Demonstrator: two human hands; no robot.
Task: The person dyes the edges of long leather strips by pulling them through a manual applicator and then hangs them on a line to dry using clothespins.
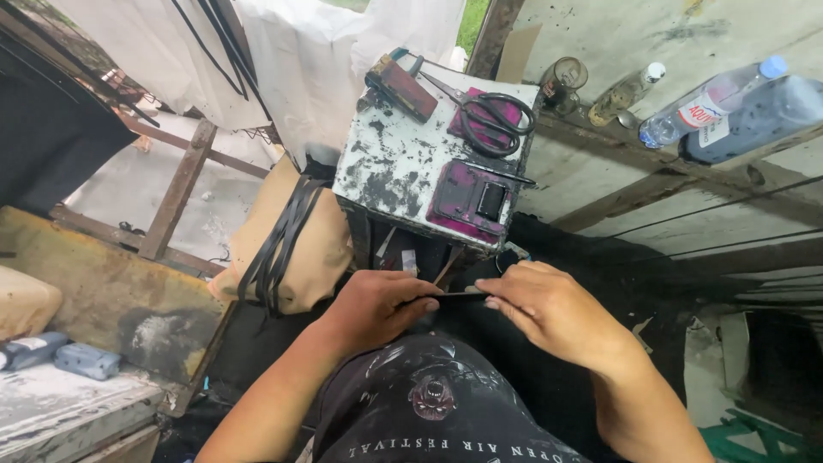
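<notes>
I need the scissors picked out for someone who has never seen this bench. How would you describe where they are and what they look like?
Start at the white, paint-chipped box top just beyond the two hands. On its far right corner lie the scissors, resting on a magenta pad. Their large black loop handles and crossed metal blades set them apart from the flat magenta block nearer the person and the dark red tool to their left.

Seen from above at the bottom centre of the frame, you wear a black T-shirt printed with a pale, skull-like graphic touched with dull pink, and a curved line of white lettering beneath it. Both your arms are bare to beyond the elbow, with no sleeves, gloves, watch or rings showing. Your left hand (377, 307) and right hand (549, 310) have short, unpainted nails.
</notes>
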